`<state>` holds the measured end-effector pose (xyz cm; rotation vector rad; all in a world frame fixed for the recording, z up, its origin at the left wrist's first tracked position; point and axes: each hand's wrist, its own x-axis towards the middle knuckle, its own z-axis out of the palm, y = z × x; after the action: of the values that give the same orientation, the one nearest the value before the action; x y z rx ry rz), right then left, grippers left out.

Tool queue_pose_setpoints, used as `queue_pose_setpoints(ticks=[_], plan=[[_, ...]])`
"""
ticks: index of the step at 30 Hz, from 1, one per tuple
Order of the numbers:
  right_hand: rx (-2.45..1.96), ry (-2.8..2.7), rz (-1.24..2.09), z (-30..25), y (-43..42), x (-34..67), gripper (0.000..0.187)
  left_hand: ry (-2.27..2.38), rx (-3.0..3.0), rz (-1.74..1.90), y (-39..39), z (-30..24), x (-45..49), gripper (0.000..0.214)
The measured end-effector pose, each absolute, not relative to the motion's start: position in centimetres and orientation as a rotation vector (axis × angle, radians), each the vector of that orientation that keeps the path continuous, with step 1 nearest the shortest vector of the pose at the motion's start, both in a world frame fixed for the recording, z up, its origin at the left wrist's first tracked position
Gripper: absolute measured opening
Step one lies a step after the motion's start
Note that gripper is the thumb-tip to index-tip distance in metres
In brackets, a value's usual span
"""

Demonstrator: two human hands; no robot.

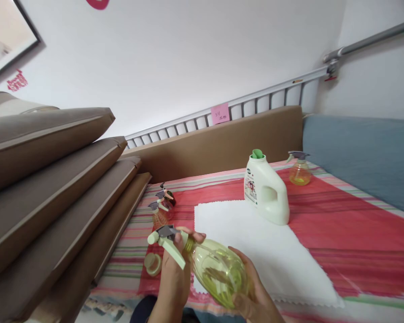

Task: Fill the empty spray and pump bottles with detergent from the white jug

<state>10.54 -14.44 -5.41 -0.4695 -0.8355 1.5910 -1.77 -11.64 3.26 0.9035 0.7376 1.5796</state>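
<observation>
A clear yellow-green spray bottle [218,269] is held tilted in front of me, its grey and pale green trigger head pointing left. My left hand [178,260] is closed round the neck, just below the trigger head. Round the bottle's base wraps my right hand [252,291], thumb on the near side. Beneath the bottle lies a white cloth [222,220] with a scalloped edge. A large pale green jug [272,197] with a handle stands upright on that cloth's far side, something bright green in its mouth. A pale round cap [152,264] rests left of my left hand.
Several spray bottles [160,217] stand at the left, and another with orange liquid [300,176] at the far right. A red striped cloth [330,237] covers the surface. Stacked brown cushions [63,197] rise on the left. Behind are a brown backrest [222,143] and a white radiator [262,104].
</observation>
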Motion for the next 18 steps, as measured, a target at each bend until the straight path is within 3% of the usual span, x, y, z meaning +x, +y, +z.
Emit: queue_pose_setpoints(ticks=[9,14,18], plan=[[-0.488,-0.744,1.649,-5.0,-14.9,11.0,0.083,0.840,0.989,1.573,-11.9,3.3,-1.3,0.024],[-0.599,-0.661,1.845,-4.5,-15.6,11.5,0.072,0.863,1.015,1.591,-11.9,3.3,-1.0,0.023],[-0.460,-0.589,1.997,-3.9,-16.1,11.9,0.098,0.891,1.050,1.605,-12.3,3.2,-0.8,0.021]])
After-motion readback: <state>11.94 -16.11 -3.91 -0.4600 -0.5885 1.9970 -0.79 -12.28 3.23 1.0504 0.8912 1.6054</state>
